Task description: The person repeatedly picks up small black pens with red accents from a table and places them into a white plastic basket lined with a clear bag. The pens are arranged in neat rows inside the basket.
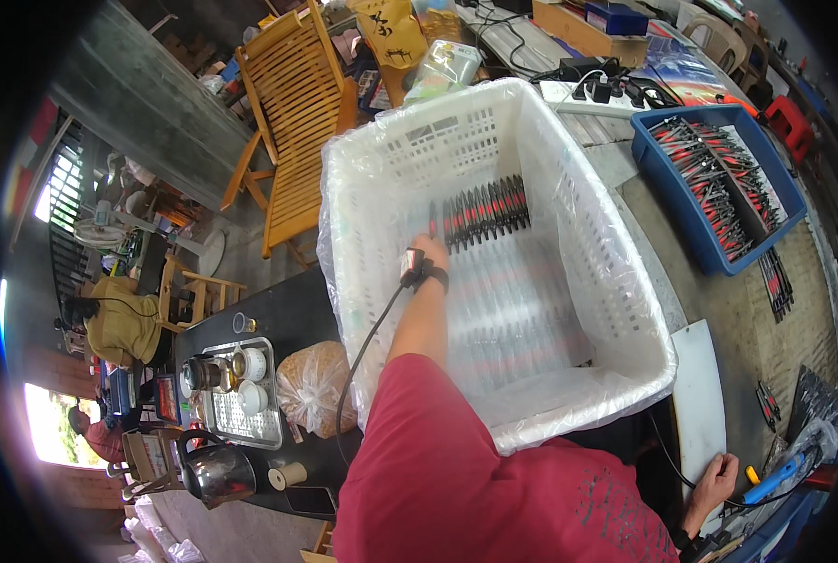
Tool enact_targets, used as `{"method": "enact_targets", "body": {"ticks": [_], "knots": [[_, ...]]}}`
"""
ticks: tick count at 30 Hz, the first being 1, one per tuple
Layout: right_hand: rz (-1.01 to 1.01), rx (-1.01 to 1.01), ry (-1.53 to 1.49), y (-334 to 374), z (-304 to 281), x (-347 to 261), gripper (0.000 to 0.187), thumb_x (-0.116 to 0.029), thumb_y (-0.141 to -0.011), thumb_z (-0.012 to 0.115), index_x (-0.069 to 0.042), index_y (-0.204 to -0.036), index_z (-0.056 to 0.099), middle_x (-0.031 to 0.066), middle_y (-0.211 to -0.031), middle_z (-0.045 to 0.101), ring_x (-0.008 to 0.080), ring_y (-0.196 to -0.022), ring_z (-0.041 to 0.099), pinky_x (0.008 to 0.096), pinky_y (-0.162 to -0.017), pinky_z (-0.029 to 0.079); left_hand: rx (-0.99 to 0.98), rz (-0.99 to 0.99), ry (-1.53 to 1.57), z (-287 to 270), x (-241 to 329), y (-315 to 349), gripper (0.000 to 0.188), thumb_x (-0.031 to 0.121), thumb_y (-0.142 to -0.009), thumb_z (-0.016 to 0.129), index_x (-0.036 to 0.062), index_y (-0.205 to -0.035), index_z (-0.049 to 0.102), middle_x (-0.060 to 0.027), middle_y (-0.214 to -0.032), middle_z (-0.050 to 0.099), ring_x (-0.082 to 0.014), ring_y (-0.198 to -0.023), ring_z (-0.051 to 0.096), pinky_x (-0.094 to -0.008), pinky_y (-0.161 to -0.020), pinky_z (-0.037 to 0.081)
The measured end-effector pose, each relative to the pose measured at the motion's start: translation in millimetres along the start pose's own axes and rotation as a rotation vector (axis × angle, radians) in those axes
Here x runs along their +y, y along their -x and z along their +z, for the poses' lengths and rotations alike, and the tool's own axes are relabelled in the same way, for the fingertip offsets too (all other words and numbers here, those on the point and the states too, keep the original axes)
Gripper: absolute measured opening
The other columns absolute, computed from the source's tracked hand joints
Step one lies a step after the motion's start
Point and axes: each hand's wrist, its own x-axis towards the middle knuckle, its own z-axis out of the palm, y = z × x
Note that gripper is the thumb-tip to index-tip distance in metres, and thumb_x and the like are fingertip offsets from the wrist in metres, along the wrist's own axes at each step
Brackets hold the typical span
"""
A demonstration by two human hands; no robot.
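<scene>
My left hand (428,250) reaches into a white plastic crate (658,371) lined with clear film. Its fingers close round the lower end of a slim black-and-red pointed piece (432,216). That piece stands just left of a row of similar pieces (487,212), laid side by side. Beneath the row, more red and black shapes show blurred through clear film (518,314). Off to the right, my right hand (715,480) rests on the lower end of a white board (700,394), fingers loosely bent, with nothing visible in it.
A blue bin (719,265) of black-and-red pieces sits at the far right, loose ones (776,284) beside it. At left are a metal tea tray (274,436), a kettle (217,474) and a bag of brown material (313,389). A wooden chair (297,122) stands behind; two people work farther left.
</scene>
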Motion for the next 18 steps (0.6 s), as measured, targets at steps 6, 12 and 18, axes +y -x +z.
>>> {"method": "enact_targets", "body": {"ticks": [6, 12, 18], "knots": [[0.019, -0.007, -0.001, 0, 0, -2, 0.015, -0.011, -0.086, 0.053, 0.002, -0.081, 0.049, 0.0137, -0.072, 0.048, 0.0253, -0.064, 0.045, 0.0339, -0.061, 0.040, -0.018, 0.021, -0.001, -4, 2, 11, 0.026, 0.019, -0.080, 0.050, -0.0006, -0.089, 0.064, -0.0236, -0.087, 0.063, -0.0385, -0.082, 0.061, -0.0424, -0.072, 0.048], [0.002, 0.005, 0.010, 0, 0, -4, 0.015, -0.012, -0.087, 0.051, 0.002, -0.081, 0.048, 0.0112, -0.071, 0.046, 0.0206, -0.065, 0.042, 0.0314, -0.062, 0.040, -0.066, 0.042, -0.035, -6, 7, 10, 0.027, 0.021, -0.082, 0.051, 0.0006, -0.094, 0.063, -0.0230, -0.094, 0.062, -0.0365, -0.090, 0.060, -0.0424, -0.077, 0.047], [0.019, 0.003, 0.002, 0, -1, -4, 0.014, -0.010, -0.086, 0.052, 0.002, -0.080, 0.048, 0.0138, -0.072, 0.048, 0.0264, -0.064, 0.045, 0.0347, -0.061, 0.039, -0.094, 0.008, -0.008, 4, 4, 2, 0.027, 0.025, -0.081, 0.055, 0.0026, -0.094, 0.064, -0.0217, -0.095, 0.062, -0.0365, -0.089, 0.060, -0.0421, -0.077, 0.047]]}}
